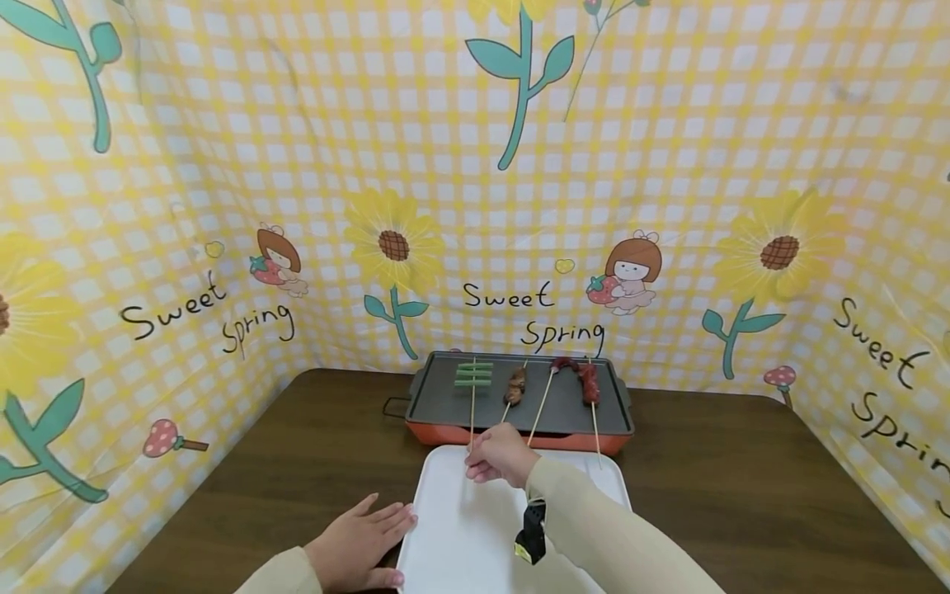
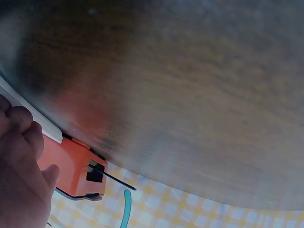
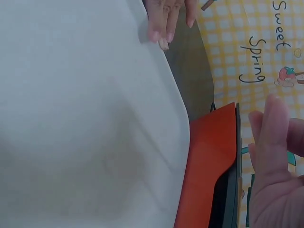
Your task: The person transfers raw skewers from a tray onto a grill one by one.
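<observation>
My right hand [image 1: 505,455] pinches the stick end of a skewer of green vegetable pieces [image 1: 473,375], above the far part of a white tray [image 1: 445,516]. The green pieces lie over the grill plate [image 1: 430,404], at its left side. My left hand [image 1: 361,544] lies flat with spread fingers, its fingertips at the tray's left rim. To the right of the green skewer, on the grill, are a brown meat skewer [image 1: 515,386], a dark red curved skewer [image 1: 564,363] and a red meat skewer [image 1: 590,384]. In the right wrist view the stick is mostly hidden behind my fingers.
The orange-sided grill [image 3: 213,142] stands right behind the tray, with a wire handle [image 1: 396,406] at its left. Brown wooden table [image 1: 312,445] spreads to both sides. A yellow checked cloth [image 1: 460,181] hangs behind and along the sides.
</observation>
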`<state>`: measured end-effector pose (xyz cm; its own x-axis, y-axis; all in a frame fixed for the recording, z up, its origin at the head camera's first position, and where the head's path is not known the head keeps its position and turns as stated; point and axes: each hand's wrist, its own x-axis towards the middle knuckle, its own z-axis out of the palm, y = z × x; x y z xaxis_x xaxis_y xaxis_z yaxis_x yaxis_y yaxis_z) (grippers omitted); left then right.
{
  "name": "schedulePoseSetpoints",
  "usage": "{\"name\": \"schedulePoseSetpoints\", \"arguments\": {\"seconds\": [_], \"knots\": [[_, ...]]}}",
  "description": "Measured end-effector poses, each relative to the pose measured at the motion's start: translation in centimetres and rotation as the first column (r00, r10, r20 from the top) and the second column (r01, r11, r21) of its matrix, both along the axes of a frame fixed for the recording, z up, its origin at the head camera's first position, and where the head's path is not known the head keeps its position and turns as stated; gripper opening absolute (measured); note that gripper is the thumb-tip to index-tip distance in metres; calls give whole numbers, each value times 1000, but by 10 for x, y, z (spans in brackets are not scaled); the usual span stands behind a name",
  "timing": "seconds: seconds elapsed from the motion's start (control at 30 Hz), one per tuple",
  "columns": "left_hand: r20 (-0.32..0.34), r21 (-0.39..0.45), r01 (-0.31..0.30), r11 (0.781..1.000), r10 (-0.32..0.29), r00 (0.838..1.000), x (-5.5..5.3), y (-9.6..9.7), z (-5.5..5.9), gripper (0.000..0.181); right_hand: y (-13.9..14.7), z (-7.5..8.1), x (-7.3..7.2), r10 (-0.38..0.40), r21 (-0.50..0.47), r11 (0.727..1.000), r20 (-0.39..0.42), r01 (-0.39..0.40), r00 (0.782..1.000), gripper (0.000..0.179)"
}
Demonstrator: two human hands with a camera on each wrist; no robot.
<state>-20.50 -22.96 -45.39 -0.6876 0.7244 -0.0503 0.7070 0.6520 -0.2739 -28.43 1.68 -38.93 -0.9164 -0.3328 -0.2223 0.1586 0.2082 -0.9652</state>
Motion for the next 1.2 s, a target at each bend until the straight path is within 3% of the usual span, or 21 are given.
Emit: {"name": "schedulePoseSetpoints", "arguments": {"seconds": [0.27,0.43,0.57,0.7,0.83,0.97,1.2], "knots": [[21,-17,-17,1000,17,1000,2,8,4,75,3,1,-10,-15,13,1000,12,15,1000,9],[71,-51,-61,997,65,995,0,14,8,77,5,0,-14,-40,20,999,25,40,999,17],[86,-62,-85,994,90,992,-1,15,10,77,4,0,-15,-41,21,999,26,41,999,8],[91,-55,-79,995,84,992,0,15,10,77,3,-1,-13,-29,21,999,28,28,999,4],[81,-40,-65,997,69,994,2,14,9,77,7,2,-8,-10,42,999,11,9,1000,15],[55,-45,-65,997,67,996,0,15,9,77,16,8,-3,35,81,996,-23,-33,999,24],[38,-79,-82,993,86,996,1,17,10,77,47,13,14,193,113,976,-38,-188,980,34]]}}
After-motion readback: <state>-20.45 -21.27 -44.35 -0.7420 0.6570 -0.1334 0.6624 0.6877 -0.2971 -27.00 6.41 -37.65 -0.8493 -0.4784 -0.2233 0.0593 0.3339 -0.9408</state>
